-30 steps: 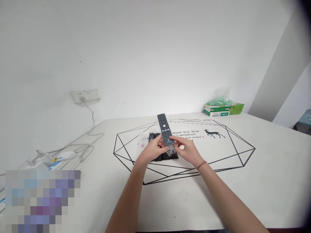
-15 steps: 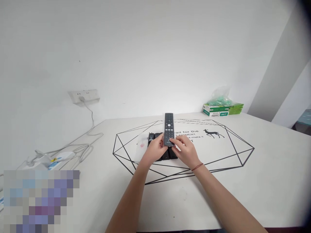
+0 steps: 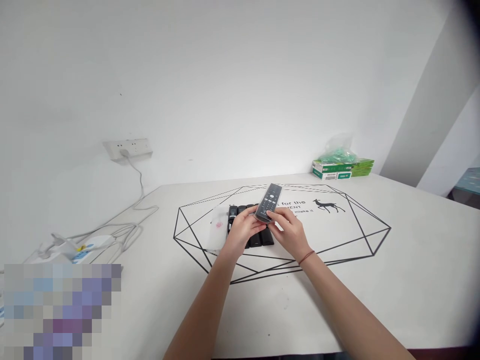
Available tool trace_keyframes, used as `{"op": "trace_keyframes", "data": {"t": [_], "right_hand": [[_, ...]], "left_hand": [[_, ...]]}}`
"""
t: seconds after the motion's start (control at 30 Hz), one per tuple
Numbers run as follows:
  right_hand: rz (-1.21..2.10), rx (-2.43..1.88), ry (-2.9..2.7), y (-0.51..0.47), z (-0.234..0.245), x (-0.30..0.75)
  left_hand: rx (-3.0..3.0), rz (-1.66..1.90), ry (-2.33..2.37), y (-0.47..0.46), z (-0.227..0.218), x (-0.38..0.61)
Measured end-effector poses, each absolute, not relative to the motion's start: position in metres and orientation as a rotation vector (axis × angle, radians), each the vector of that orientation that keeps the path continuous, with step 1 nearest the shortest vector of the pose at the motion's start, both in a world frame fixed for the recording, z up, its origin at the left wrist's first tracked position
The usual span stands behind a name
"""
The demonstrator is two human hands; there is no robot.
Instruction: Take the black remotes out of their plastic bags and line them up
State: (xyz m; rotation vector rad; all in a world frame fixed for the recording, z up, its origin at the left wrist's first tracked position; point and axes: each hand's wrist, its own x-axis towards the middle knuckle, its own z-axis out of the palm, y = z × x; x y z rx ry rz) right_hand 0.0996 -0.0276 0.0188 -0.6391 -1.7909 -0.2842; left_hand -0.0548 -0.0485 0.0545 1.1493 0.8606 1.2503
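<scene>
A dark remote control (image 3: 270, 200) in a clear plastic sleeve is held above the table, its button side up and its far end leaning right. My left hand (image 3: 243, 231) grips its lower left edge, fingers curled under it. My right hand (image 3: 288, 229) pinches the lower right corner, thumb on the face near the bottom buttons. Below and behind the hands, several black remote controls (image 3: 255, 239) lie side by side on the table, partly hidden. A clear plastic bag or sheet (image 3: 217, 227) with a red mark lies at their left.
The white table (image 3: 412, 280) has a printed line pattern and a deer. Green and white boxes (image 3: 332, 169) with a plastic bag (image 3: 339, 150) on top stand at the back right. Cables (image 3: 125, 227) and a power strip (image 3: 93, 245) lie at left, under a wall socket (image 3: 129, 148).
The remote control has turned from upright to leaning right, and its top has tipped lower. Both hands still hold it, the left having shifted slightly right.
</scene>
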Motion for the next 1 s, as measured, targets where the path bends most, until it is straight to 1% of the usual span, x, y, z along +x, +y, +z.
{"op": "trace_keyframes", "data": {"t": [0.13,0.23,0.43,0.53,0.67,0.8,1.0], "right_hand": [[-0.19,-0.609,-1.813,-0.031,0.022,0.098],[-0.004,-0.66,-1.76,-0.034,0.025,0.094],[0.842,-0.897,-1.417,-0.028,0.022,0.089],[1.069,-0.832,-1.368,-0.024,0.02,0.091],[1.212,-0.789,-1.228,-0.023,0.02,0.092],[1.233,-0.781,-1.199,-0.025,0.021,0.089],[1.255,-0.853,-1.173,-0.012,0.011,0.094]], "left_hand": [[1.017,1.275,0.801,-0.047,0.054,-0.057],[1.009,1.332,0.803,-0.046,0.05,-0.054],[0.993,1.309,0.733,-0.041,0.042,-0.052],[1.02,1.277,0.755,-0.041,0.04,-0.052],[1.045,1.321,0.778,-0.041,0.038,-0.05],[1.076,1.353,0.835,-0.039,0.034,-0.049],[1.064,1.289,0.966,-0.035,0.03,-0.05]]}}
